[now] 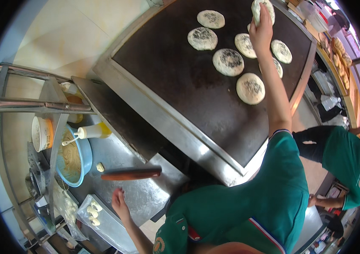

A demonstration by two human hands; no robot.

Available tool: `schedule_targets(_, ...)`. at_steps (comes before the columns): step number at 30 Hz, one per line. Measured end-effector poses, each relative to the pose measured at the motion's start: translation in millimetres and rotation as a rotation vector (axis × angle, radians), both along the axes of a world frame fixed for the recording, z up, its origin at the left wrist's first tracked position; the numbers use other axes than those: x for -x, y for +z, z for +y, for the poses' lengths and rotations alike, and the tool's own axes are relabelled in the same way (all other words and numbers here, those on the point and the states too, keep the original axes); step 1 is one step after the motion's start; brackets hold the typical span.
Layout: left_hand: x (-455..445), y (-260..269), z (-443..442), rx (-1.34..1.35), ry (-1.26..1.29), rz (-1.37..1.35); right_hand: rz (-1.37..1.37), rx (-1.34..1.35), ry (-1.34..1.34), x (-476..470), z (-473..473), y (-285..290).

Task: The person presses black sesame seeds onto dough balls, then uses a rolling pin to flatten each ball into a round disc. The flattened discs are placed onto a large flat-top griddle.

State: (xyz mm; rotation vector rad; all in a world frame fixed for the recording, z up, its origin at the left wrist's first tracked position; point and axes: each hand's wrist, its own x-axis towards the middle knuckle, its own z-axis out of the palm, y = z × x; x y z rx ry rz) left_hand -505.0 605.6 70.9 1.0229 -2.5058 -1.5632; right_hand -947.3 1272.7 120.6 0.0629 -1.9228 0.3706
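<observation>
My right hand (pixel 262 30) is stretched over the far part of a dark flat griddle (pixel 167 57). It holds a pale round flatbread (pixel 256 11) at the top edge of the view, the fingers lying across its face. Several flatbreads topped with black seeds, among them one nearest me (pixel 250 89), lie on the griddle around and below that arm. My left hand (pixel 121 204) is over the steel worktable (pixel 145 203), with no object visible in its loosely bent fingers. A brown wooden rolling pin (pixel 130 174) rests just beyond it, beside a small dough lump (pixel 100 167).
A blue basin (pixel 86 155) of brown paste stands at left, with a squeeze bottle (pixel 94 130) of yellow liquid and a paper tub (pixel 41 133) nearby. Seeded dough pieces (pixel 93 211) sit on a plastic-covered tray. A metal rack (pixel 40 105) juts in. A co-worker (pixel 342 158) stands at right.
</observation>
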Motion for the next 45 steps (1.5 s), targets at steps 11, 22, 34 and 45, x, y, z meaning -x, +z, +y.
schedule_targets(11, -156.4, -60.4, -58.4, 0.079, 0.436, -0.133, -0.757, 0.333, 0.638, 95.4, -88.9, -89.9)
schedule_targets(22, -262.6, -90.7, -261.5, 0.180, 1.050, 0.054, -0.788, -0.063, 1.160, -206.3, -337.5, -1.2)
schedule_targets(34, -132.3, -171.2, -384.8, 0.567, 0.678, -0.140, -1.135, -0.304, 0.888, -384.6, -539.4, -143.6)
schedule_targets(45, -124.8, -20.7, -193.7, 0.151, 0.095, 0.536, -1.250, -0.315, 0.651, -396.1, -553.9, -142.8)
